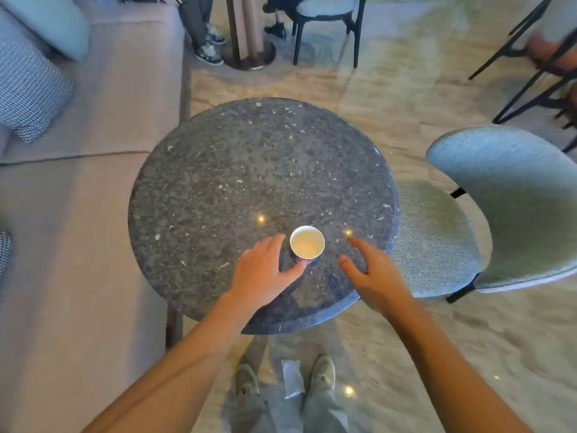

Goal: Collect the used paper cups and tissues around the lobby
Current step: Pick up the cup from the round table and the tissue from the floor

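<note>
The cup (307, 245) is standing upright on the round stone bench (249, 170). Its open mouth is facing up, and it is looking empty inside, so it is likely a used one waiting to be picked up.

The left hand (265, 270) is reaching in just left of the cup. It is open, with its fingers (278, 240) spreading along the cup's left side and its thumb (296, 270) coming in low at the cup's near side. The hand is making a wide curve so the cup can fit inside it. I cannot tell if the thumb is touching the cup, but the hand is not squeezing it.

The right hand (374, 276) is hovering to the right of the cup, a little apart from it. It is open too, with fingers spread and holding nothing. It is probably waiting there to steady the cup or catch it if it tips.

The bench edge nearest the person is lying close behind the cup, so a clumsy push could be knocking it off.

A sofa (78, 245) is sitting well to the left of the cup, and a chair (499, 198) well to the right. Below the cup, down on the floor between the person's shoes, a white paper (292, 378) is showing. It may be a tissue, but I cannot tell.
</note>
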